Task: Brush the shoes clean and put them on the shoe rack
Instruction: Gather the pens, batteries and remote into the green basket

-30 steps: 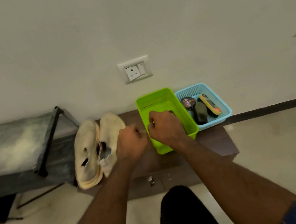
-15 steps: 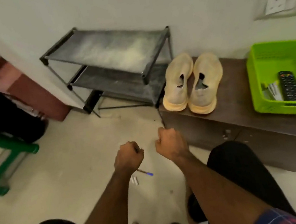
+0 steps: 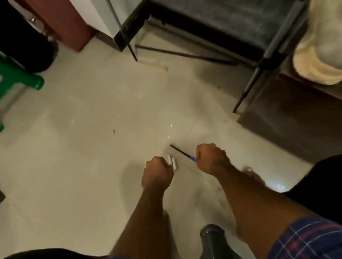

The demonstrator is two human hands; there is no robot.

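Hands: left hand (image 3: 157, 171) and right hand (image 3: 211, 157), fisted and empty, withdrawn from the basket to lower centre; shoes (image 3: 327, 39) upper right, unbrushed.

I look down at the pale floor (image 3: 75, 148). My left hand (image 3: 156, 172) and my right hand (image 3: 211, 158) are both closed in fists, near each other. Between them a black pen with a blue end (image 3: 182, 153) and two small white pieces (image 3: 172, 161) lie on the floor. The shoe rack (image 3: 235, 4) and the beige shoes (image 3: 330, 43) are at the upper right.
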